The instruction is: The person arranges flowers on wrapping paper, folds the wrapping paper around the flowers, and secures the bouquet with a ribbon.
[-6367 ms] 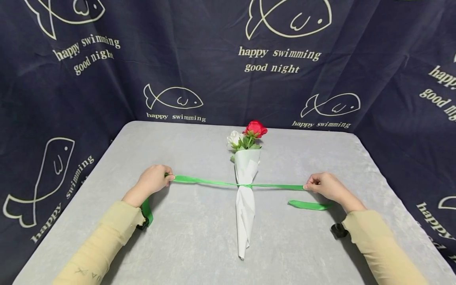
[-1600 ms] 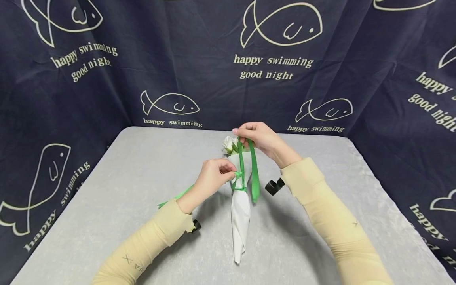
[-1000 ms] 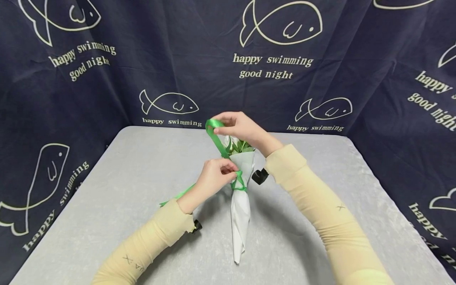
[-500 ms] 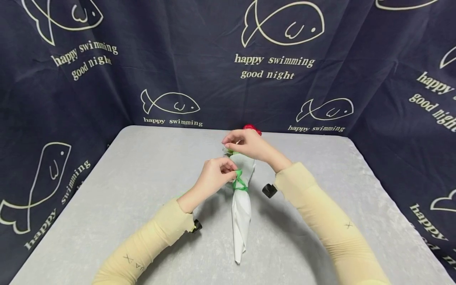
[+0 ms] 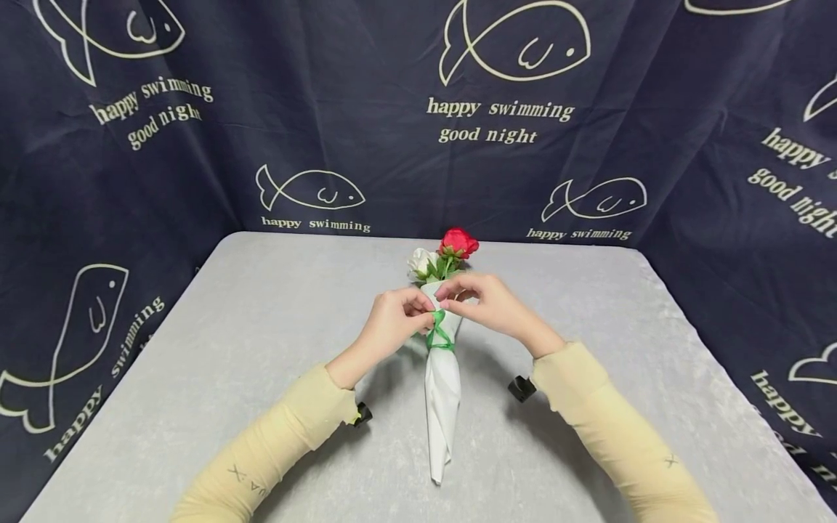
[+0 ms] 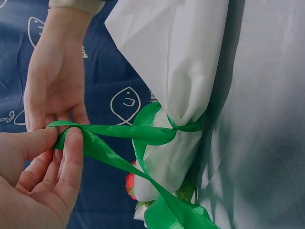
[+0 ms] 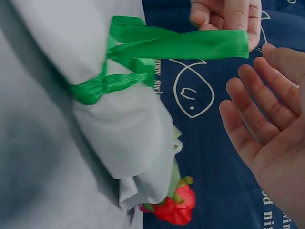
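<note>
On the table lies a bouquet in white wrapping paper [image 5: 441,414], a red rose [image 5: 458,241] and a white rose [image 5: 421,263] showing at its far end. A green ribbon [image 7: 112,82] circles the paper's narrow waist. My left hand [image 5: 387,323] pinches a folded loop of that ribbon [image 6: 114,131] between thumb and finger, lifted off the wrapping. Close beside it, over the paper, is my right hand [image 5: 490,301]. Its fingers [image 7: 252,109] are spread and slightly bent, with nothing between them. Below the pinch, a ribbon tail [image 6: 178,210] hangs toward the flowers in the left wrist view.
A grey cloth covers the table [image 5: 294,290]. Behind and beside it hangs a dark blue curtain [image 5: 405,80] with fish drawings and lettering. A black wrist camera [image 5: 522,388] hangs below the right sleeve; another black device [image 5: 362,415] sits under the left one.
First both hands stretched the ribbon wide. Later the right hand carried a ribbon end over the flowers and round leftward; now it is back beside the left hand, empty. The left hand keeps its loop.
</note>
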The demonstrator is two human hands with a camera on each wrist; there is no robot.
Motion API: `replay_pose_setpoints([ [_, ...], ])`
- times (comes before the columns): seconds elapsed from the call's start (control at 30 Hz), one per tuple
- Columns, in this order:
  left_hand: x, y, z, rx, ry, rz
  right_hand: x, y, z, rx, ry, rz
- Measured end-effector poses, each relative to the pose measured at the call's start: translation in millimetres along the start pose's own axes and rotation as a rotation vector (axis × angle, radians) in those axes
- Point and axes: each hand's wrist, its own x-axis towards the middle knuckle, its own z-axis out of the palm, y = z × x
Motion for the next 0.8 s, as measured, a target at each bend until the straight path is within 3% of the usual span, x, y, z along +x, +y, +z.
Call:
replay_pose_setpoints([
  [0.17, 1.4, -0.4, 0.4, -0.012, -0.001, -0.007, -8.9, 1, 5, -0.007, 0.005, -0.016],
  [0.4, 5.0, -5.6, 3.7, -0.046, -0.006, -0.041, -15.2, -24, 3, 0.009, 0.014, -0.016],
  [0.6, 6.4, -5.5, 4.7, -0.078, -0.024, -0.07, -17.4, -28, 4, 0.007, 0.037, -0.009],
  [0.8, 6.2, -3.4, -1.2, 0.004, -0.04, -0.055, -15.2, -17, 7, -0.019, 0.072, 0.002],
])
